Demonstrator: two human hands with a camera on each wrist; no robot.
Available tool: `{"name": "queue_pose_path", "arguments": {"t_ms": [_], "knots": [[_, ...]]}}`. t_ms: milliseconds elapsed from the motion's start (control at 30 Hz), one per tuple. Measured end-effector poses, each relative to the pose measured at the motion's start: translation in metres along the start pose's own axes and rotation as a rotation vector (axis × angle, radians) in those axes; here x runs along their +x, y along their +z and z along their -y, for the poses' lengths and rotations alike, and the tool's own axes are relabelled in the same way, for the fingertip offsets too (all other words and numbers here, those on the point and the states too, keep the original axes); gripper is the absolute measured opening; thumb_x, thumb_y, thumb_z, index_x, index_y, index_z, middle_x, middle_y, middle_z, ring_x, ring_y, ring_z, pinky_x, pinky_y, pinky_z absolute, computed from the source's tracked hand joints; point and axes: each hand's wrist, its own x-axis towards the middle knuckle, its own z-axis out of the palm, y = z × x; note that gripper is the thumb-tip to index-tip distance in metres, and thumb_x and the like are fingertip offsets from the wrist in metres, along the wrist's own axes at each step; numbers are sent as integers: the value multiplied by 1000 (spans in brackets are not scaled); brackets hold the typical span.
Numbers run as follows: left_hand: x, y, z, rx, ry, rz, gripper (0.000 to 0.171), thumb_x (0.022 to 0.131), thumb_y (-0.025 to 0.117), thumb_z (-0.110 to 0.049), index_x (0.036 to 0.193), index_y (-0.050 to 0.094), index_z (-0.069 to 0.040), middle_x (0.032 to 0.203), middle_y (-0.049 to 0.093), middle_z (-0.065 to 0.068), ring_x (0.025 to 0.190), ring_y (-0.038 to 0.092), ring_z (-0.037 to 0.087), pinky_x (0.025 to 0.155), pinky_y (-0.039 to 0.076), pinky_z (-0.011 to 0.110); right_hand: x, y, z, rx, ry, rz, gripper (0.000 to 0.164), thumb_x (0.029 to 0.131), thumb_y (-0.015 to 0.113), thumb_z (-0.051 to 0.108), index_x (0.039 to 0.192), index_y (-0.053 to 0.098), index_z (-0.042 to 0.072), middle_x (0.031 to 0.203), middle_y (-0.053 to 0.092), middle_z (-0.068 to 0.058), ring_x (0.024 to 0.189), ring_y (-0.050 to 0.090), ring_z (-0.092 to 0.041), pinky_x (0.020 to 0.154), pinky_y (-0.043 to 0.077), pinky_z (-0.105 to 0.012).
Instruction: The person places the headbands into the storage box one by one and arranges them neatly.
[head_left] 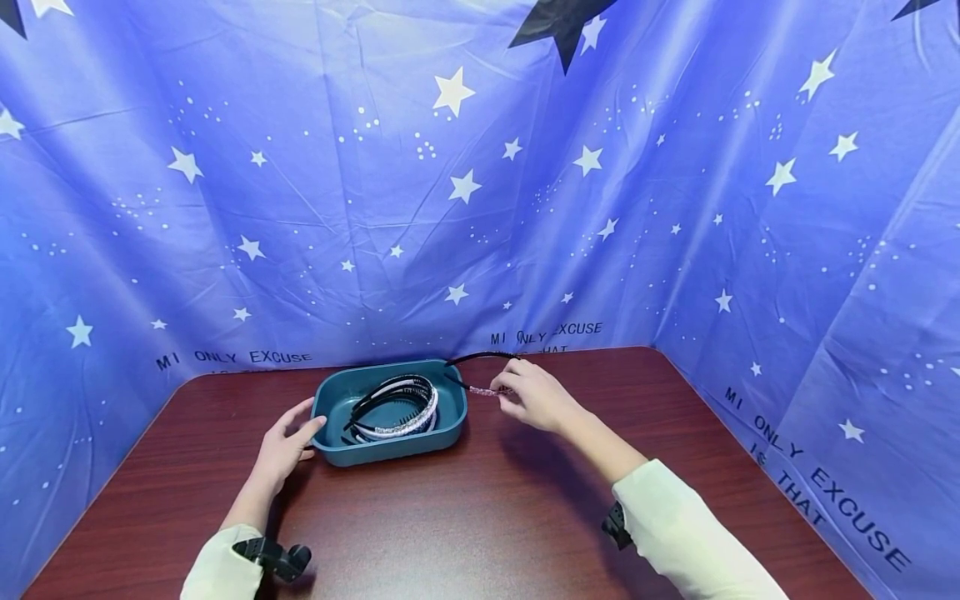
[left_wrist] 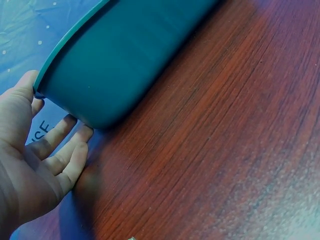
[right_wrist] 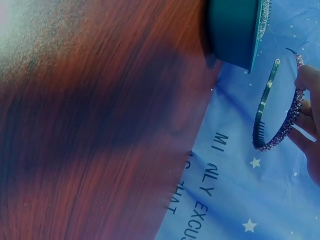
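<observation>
A teal plastic basin (head_left: 386,454) stands at the back of the table, with several headbands (head_left: 408,427) stacked inside, some black, some silvery and sparkling. My left hand (head_left: 283,446) grips the basin's left end; in the left wrist view the thumb lies at the rim and the other fingers are against the outer wall. Just beyond the basin's right end, my right hand (head_left: 536,396) pinches a headband (head_left: 480,390) with pinkish glitter and a black inner side. The right wrist view shows that glittery headband (right_wrist: 287,125) held up, its toothed inner side visible and its ends towards the basin.
The dark red wood-grain table (head_left: 420,533) reaches back to a blue star-printed cloth (head_left: 375,208), which hangs behind it and along both sides. The basin stands close to the rear edge.
</observation>
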Motion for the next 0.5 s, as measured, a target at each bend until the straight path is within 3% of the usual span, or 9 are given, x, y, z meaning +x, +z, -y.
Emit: {"name": "queue_pose_path", "arguments": {"t_ms": [500], "knots": [[1,0,2,23,-2,-2,64,91,55,-45,145,33,-18,133,46,25,88,59,7,76,56,28,11,6,10,5,-53,1,15,79,64,12,92,68,19,86,56,4,77,50,-10,68,45,-25]]}}
